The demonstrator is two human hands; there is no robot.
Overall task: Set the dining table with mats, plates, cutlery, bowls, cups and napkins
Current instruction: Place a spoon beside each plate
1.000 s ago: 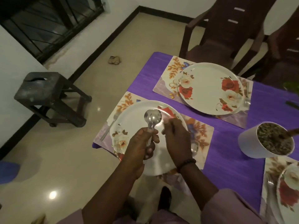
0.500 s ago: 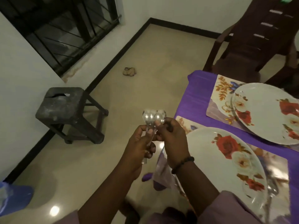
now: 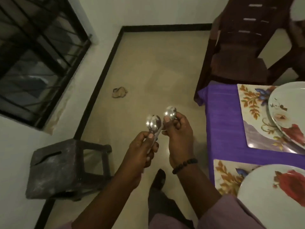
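I am holding spoons in both hands, out over the floor (image 3: 148, 66) to the left of the bench (image 3: 221, 123). My left hand (image 3: 140, 156) is gripping two spoons (image 3: 153, 123) by their handles, fingers curled round them and thumb pressing on top, the two bowls overlapping and pointing up and away from me. My right hand (image 3: 179, 138) is pinching a single spoon (image 3: 170, 111) between thumb and curled fingers, its bowl standing just above my thumb tip. The two sets of spoons are sitting just beside each other, and I cannot tell whether the handles are touching.

On the bench a purple cloth is lying under two floral mats. The far mat (image 3: 254, 116) is carrying a flowered plate (image 3: 283, 109) that is running off the right edge. The near mat (image 3: 226, 174) is carrying another plate (image 3: 264, 200) with a red rose on it.

A dark chair (image 3: 239, 52) is standing at the far end of the bench. A dark stool (image 3: 54, 167) is standing by the wall on my left, under a barred window (image 3: 33, 55), and a crumpled scrap (image 3: 119, 92) is lying on the floor.
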